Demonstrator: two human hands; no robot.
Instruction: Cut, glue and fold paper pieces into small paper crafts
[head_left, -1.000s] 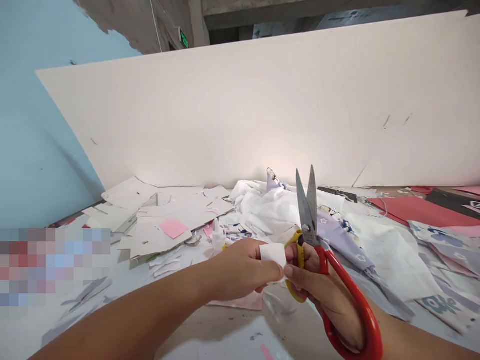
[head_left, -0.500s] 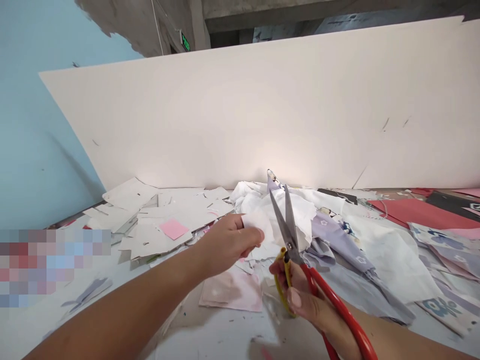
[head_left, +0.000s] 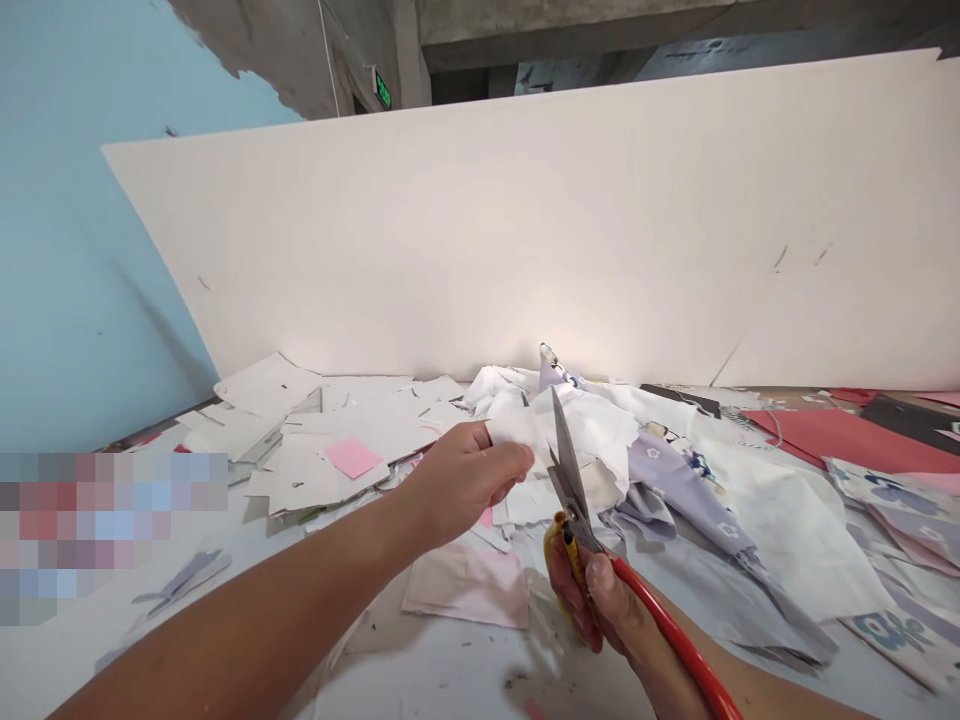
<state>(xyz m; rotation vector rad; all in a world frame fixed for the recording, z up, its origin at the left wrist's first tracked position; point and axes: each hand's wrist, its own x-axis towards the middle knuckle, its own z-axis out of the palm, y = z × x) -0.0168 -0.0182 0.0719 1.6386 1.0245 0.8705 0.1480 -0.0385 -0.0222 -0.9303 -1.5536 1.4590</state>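
Pinched in my left hand (head_left: 466, 478) is a small white piece (head_left: 514, 430) of thin material, cloth or paper; I cannot tell which. My right hand (head_left: 619, 605) is wrapped round the handles of a pair of scissors (head_left: 574, 465) with red grips and yellow wrapping on one side. The blades are apart and point up and away. One blade passes in front of the white piece, and the other blade's tip shows beyond it. Below my hands, a pale pink square (head_left: 469, 588) lies flat on the white table (head_left: 420, 670).
White card offcuts (head_left: 300, 470) with a pink slip (head_left: 353, 458) lie to the left. Crumpled white cloth (head_left: 795, 530) and lilac flowered cloth (head_left: 667, 470) spread rightward. Red sheets (head_left: 855, 440) lie far right. A white board (head_left: 510, 240) stands along the back.
The scissors have moved left onto the white piece, their blades now on either side of it. My left hand keeps its pinch, nearly in place. The view has shifted slightly.
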